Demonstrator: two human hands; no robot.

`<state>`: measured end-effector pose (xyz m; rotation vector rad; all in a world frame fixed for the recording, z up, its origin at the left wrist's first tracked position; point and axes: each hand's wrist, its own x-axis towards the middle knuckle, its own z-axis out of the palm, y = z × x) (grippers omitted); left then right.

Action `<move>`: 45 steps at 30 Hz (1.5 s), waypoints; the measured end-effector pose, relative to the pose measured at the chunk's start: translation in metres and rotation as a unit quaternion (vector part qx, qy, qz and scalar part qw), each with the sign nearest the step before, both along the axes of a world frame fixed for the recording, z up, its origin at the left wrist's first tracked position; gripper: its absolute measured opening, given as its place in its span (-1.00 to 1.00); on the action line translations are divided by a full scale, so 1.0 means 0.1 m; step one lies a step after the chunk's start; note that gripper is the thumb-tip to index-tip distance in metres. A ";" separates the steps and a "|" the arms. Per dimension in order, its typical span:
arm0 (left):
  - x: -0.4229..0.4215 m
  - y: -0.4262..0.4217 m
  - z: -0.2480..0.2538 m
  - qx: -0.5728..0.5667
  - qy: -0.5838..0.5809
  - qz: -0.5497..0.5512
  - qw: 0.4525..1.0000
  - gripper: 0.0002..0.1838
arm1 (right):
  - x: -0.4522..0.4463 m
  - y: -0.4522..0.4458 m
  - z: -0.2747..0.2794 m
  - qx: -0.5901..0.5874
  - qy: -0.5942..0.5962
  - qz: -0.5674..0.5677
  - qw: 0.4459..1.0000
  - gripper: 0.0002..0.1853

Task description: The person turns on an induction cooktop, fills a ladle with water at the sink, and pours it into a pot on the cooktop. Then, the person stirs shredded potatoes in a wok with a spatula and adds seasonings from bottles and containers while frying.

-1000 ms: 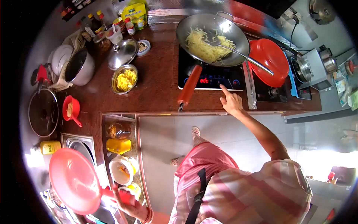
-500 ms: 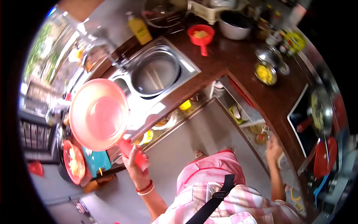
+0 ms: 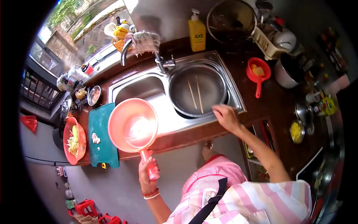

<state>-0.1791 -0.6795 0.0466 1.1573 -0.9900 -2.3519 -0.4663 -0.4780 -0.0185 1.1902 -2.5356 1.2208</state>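
Observation:
My left hand [image 3: 149, 171] is wrapped around the handle of a pink plastic dipper [image 3: 128, 130], its bowl facing up over the counter edge in front of the sink. No contents can be made out through the glare. My right hand [image 3: 226, 116] is at the sink's front right corner, fingers curled together, with nothing visible in them. Close beside it is a large metal pan [image 3: 179, 95] in the right basin. A pair of chopsticks [image 3: 199, 94] lies inside the pan.
Left of the sink [image 3: 121, 89] are a teal cutting board [image 3: 100, 123] with chopped bits and a red bowl of food [image 3: 82, 143]. Behind stand the faucet [image 3: 160, 63] and a yellow soap bottle [image 3: 197, 35]. A red ladle-like scoop [image 3: 257, 80] and a pot [image 3: 281, 74] sit right.
My body has turned toward the sink. My right hand has come from beside the cabinet to the sink's corner. The dipper stays in my left hand, now in front of the left basin.

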 end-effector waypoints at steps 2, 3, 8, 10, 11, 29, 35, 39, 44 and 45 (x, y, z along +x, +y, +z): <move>-0.15 -0.12 -0.01 0.008 0.000 0.002 1.000 -0.51 | -0.49 -0.66 0.08 -0.003 -0.009 0.033 0.999 -0.72; -0.24 -0.15 0.01 0.008 -0.001 0.005 1.000 -0.51 | -0.72 -0.96 0.13 -0.007 -0.021 0.056 0.998 -0.61; -0.67 -0.32 -0.05 0.012 -0.011 0.029 0.999 -0.56 | -1.77 -2.47 -0.34 -0.046 -0.031 0.050 0.997 -0.33; -0.82 -0.40 -0.09 0.022 -0.015 0.031 0.999 -0.59 | -1.89 -2.79 -0.46 -0.038 -0.041 0.049 0.997 -0.51; -0.88 -0.44 -0.11 0.031 -0.016 0.034 0.999 -0.59 | -1.94 -2.84 -0.44 0.000 -0.060 0.039 0.997 -0.62; -1.32 -1.50 -0.59 0.058 -0.045 -0.080 0.994 -0.67 | -2.41 -2.92 -0.81 -0.024 -0.119 -0.069 0.990 -0.76; -1.19 -1.72 -0.85 0.094 -0.074 -0.122 0.985 -0.72 | -2.38 -2.89 -0.65 0.010 -0.150 -0.088 0.985 -0.76; -1.13 -1.84 -0.91 0.100 -0.088 -0.164 0.977 -0.73 | -2.35 -2.90 -0.59 0.008 -0.147 -0.089 0.985 -0.76; -1.04 -1.91 -0.94 0.102 -0.097 -0.186 0.972 -0.72 | -2.31 -2.90 -0.53 0.015 -0.143 -0.099 0.985 -0.76; -1.03 -1.93 -0.95 0.105 -0.099 -0.187 0.972 -0.71 | -2.32 -2.90 -0.55 0.013 -0.130 -0.096 0.987 -0.76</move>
